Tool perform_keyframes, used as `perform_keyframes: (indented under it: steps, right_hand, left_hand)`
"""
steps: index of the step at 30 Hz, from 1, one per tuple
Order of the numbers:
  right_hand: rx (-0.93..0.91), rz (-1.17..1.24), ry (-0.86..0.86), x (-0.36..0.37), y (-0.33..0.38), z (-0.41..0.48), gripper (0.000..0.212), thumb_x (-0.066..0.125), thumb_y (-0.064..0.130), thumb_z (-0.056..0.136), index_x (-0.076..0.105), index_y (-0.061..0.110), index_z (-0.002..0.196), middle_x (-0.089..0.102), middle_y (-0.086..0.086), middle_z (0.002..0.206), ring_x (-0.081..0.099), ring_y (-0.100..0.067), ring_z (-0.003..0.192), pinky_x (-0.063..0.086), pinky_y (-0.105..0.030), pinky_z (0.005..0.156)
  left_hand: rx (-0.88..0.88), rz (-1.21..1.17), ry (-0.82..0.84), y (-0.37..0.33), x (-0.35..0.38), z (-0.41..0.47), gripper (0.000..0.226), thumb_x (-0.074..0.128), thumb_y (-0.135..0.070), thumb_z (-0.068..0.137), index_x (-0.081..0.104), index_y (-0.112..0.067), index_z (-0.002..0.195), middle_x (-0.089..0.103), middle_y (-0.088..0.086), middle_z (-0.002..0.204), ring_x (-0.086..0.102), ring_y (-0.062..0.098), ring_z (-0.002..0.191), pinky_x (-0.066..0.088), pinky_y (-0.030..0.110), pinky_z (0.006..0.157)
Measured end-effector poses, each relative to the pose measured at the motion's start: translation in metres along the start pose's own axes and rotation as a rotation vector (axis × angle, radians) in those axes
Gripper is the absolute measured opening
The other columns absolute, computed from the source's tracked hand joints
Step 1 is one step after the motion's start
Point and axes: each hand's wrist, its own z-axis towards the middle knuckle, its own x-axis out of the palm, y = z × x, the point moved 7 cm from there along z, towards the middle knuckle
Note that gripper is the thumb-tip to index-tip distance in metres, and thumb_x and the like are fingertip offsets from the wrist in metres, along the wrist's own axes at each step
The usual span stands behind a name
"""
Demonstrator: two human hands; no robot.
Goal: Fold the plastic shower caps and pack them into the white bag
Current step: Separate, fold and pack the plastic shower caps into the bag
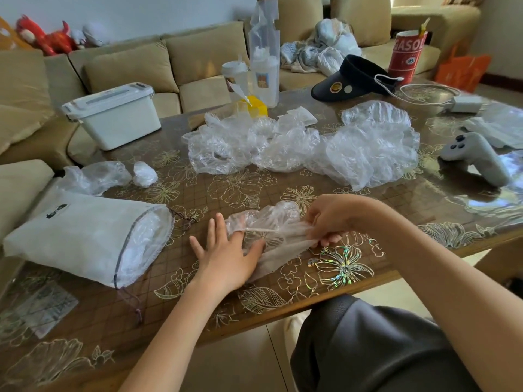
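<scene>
Plastic shower cap pressed by left hand, pinched by right hand.

Seen from the person's own head: a left hand and a right hand, both bare. The left forearm and right forearm are uncovered up to the frame's edge. A dark grey garment of smooth, faintly shiny fabric with soft folds covers the lap.
</scene>
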Motion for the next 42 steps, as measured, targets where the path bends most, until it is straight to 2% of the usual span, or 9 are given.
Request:
perform_keyframes:
  steps: [4, 8, 12, 16, 20, 28, 31, 34, 42]
  right_hand:
    - [-0.061, -0.08, 0.049, -0.001, 0.005, -0.008, 0.04, 0.055, -0.014, 0.083, 0.053, 0.001, 0.12, 0.06, -0.011, 0.09, 0.052, -0.01, 0.058, 0.045, -0.018, 0.051]
    - [-0.013, -0.499, -0.118, -0.017, 0.01, -0.026, 0.042, 0.071, 0.01, 0.08, 0.057, 0.002, 0.119, 0.064, -0.011, 0.109, 0.062, -0.02, 0.085, 0.05, -0.03, 0.072]
    - [-0.386, -0.521, -0.726, -0.02, 0.061, -0.051, 0.015, 0.049, 0.014, 0.092, 0.057, 0.01, 0.103, 0.06, -0.002, 0.1, 0.053, -0.018, 0.083, 0.042, -0.03, 0.069]
    - [-0.327, 0.013, -0.457, 0.002, 0.057, -0.018, 0.046, 0.029, 0.043, 0.101, 0.056, 0.009, 0.086, 0.056, -0.008, 0.089, 0.051, -0.018, 0.07, 0.039, -0.028, 0.061]
    - [-0.25, 0.113, -0.339, 0.011, 0.036, 0.0, 0.071, 0.041, 0.07, 0.083, 0.067, 0.004, 0.092, 0.057, -0.006, 0.074, 0.05, -0.016, 0.063, 0.041, -0.025, 0.06]
    - [-0.488, 0.249, -0.467, -0.007, 0.03, -0.001, 0.008, 0.062, 0.019, 0.09, 0.064, 0.014, 0.084, 0.052, 0.006, 0.066, 0.043, -0.003, 0.052, 0.036, -0.008, 0.044]
    - [-0.591, 0.46, -0.399, -0.01, 0.034, -0.006, 0.01, 0.063, 0.019, 0.089, 0.065, 0.01, 0.091, 0.057, -0.001, 0.073, 0.049, -0.008, 0.058, 0.042, -0.013, 0.051]
    - [-0.665, 0.578, -0.403, -0.014, 0.037, -0.011, 0.01, 0.063, 0.022, 0.088, 0.066, 0.012, 0.088, 0.058, -0.008, 0.077, 0.05, -0.019, 0.067, 0.044, -0.023, 0.059]
    - [-0.516, 0.434, -0.774, -0.023, 0.024, -0.003, 0.014, 0.046, 0.023, 0.099, 0.052, 0.01, 0.1, 0.056, 0.003, 0.08, 0.052, -0.008, 0.057, 0.04, -0.011, 0.045]
  left_hand:
    - [0.147, -0.195, 0.042, -0.014, -0.017, -0.011, 0.06, 0.032, -0.06, 0.09, 0.042, -0.025, 0.138, -0.015, 0.004, 0.156, -0.018, 0.023, 0.143, -0.012, 0.054, 0.112]
    - [0.307, -0.588, -0.323, -0.008, -0.065, -0.036, 0.017, 0.051, -0.032, 0.092, 0.064, -0.027, 0.082, 0.064, -0.006, 0.111, 0.058, 0.008, 0.105, 0.043, 0.026, 0.1]
    - [0.321, -0.534, -0.557, -0.002, -0.077, -0.051, 0.028, 0.056, -0.033, 0.089, 0.058, -0.02, 0.064, 0.065, 0.004, 0.092, 0.06, 0.018, 0.084, 0.042, 0.01, 0.073]
    - [0.191, -0.108, -0.424, -0.006, -0.039, -0.036, 0.023, 0.048, -0.038, 0.091, 0.061, -0.019, 0.09, 0.041, 0.007, 0.143, 0.036, 0.03, 0.134, 0.026, 0.038, 0.113]
    - [0.167, -0.003, -0.355, -0.006, -0.01, -0.03, 0.036, 0.032, -0.043, 0.099, 0.047, -0.021, 0.123, -0.013, 0.009, 0.157, -0.01, 0.026, 0.145, -0.012, 0.044, 0.112]
    - [0.048, -1.025, -0.661, 0.037, -0.059, -0.043, 0.022, 0.051, -0.028, 0.096, 0.059, -0.015, 0.111, 0.059, -0.007, 0.113, 0.054, 0.012, 0.114, 0.04, 0.012, 0.087]
    - [-0.05, -0.936, -0.361, 0.035, -0.054, -0.012, 0.041, 0.042, -0.045, 0.096, 0.053, -0.016, 0.124, 0.054, -0.004, 0.117, 0.051, 0.01, 0.111, 0.037, 0.024, 0.09]
    - [-0.089, -0.853, -0.241, 0.023, -0.05, 0.008, 0.038, 0.036, -0.051, 0.097, 0.052, -0.019, 0.086, 0.048, -0.001, 0.082, 0.046, 0.013, 0.074, 0.032, 0.026, 0.062]
    - [-0.115, -0.837, -0.799, 0.025, -0.061, -0.006, 0.034, 0.038, -0.027, 0.102, 0.05, -0.008, 0.077, 0.047, -0.002, 0.062, 0.042, 0.011, 0.054, 0.03, 0.025, 0.048]
